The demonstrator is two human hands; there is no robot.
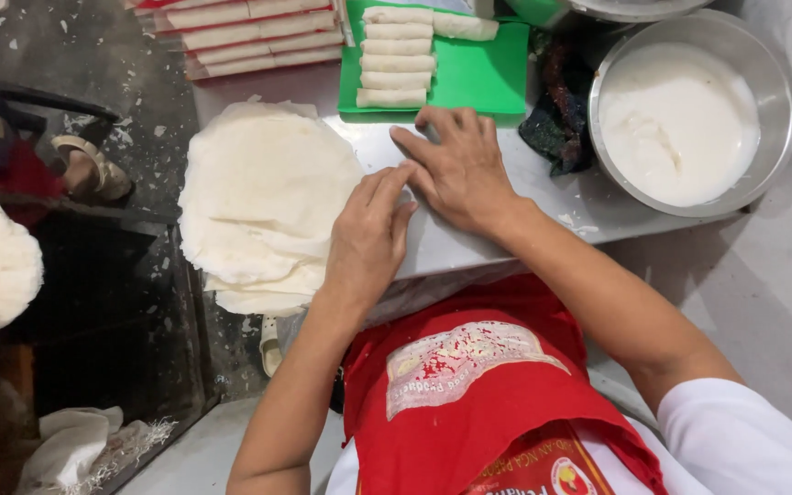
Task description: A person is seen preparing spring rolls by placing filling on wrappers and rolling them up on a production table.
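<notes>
The left hand [368,240] and right hand [458,170] lie flat, palms down, on the pale steel tabletop [469,247], fingers straight and close together, gripping nothing. Whatever sits under the palms is hidden; can't tell if a wrapper is being rolled there.

Doing this step well, as I judge it: keep both palms level w/ even pressure, fingertips leading, so anything rolled stays tight and straight; work just right of the stack so no loose sheet drags along.

Just left of the left fingertips, touching the thumb side, sits the stack of thin round white wrapper sheets [263,197], overhanging the table's edge.

Containers etc.:
- Beyond the right fingertips: flat green plastic cutting board [488,78] w/ about 6 finished pale rolls [396,57] in a column.
- Right of the right hand, well apart: round steel bowl [781,119], holding white liquid batter or paste [676,124].
- Between bowl and fingers: a dark crumpled cloth [556,115].
- Far beyond the left fingers: more long pale rolls in clear wrap [249,37].
</notes>
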